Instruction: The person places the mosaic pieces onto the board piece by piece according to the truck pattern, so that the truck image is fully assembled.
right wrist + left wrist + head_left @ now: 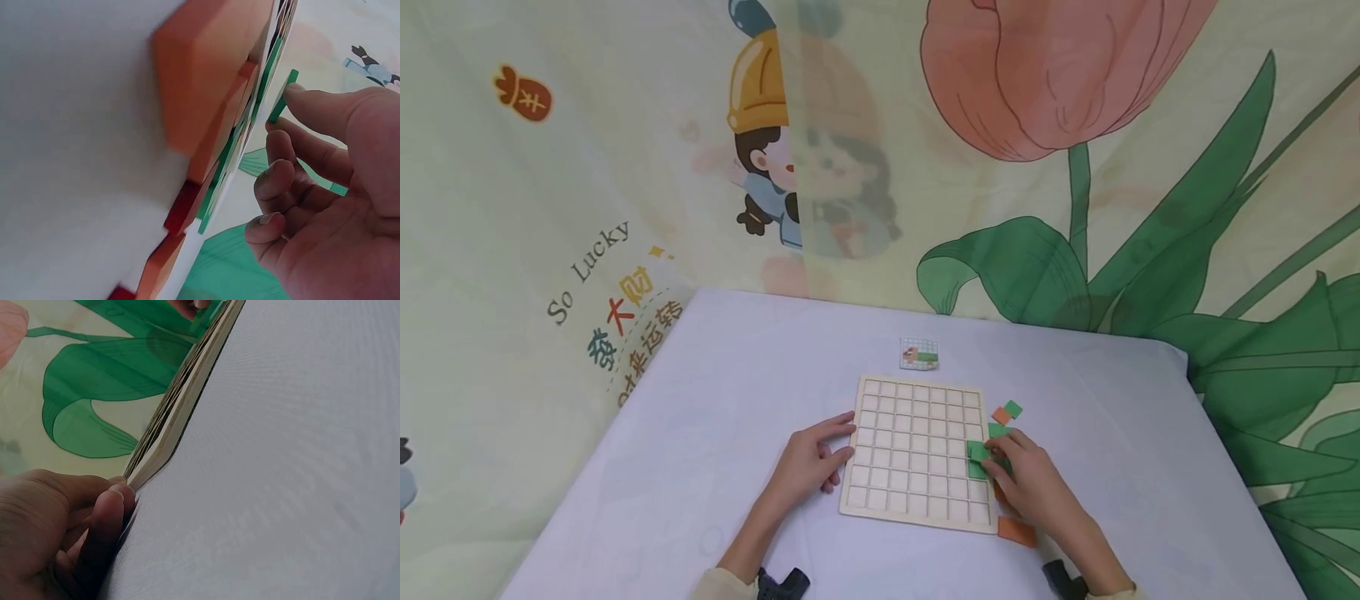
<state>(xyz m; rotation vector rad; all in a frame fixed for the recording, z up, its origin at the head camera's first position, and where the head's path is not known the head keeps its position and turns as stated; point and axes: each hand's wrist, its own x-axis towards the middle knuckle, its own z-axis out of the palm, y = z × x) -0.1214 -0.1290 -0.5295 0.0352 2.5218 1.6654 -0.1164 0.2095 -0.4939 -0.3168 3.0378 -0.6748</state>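
Note:
A pale wooden grid board (908, 458) lies on the white table. My left hand (808, 458) touches its left edge with thumb and fingertips; the left wrist view shows those fingertips (112, 500) against the board's rim. Over the board's right edge, my right hand (1039, 485) pinches a small green tile (284, 95) between thumb and index finger. Another green tile (976, 471) is just below it, at the board's right column. Beside the board, near the right hand, is one more green tile (997, 430). The other right fingers are loosely curled.
Small green (1014, 409) and orange (1002, 416) tiles lie off the board's upper right. A larger orange piece (1017, 532) sits by the lower right corner. Dark red pieces (181, 206) show in the right wrist view. Behind the board lies a picture card (919, 354).

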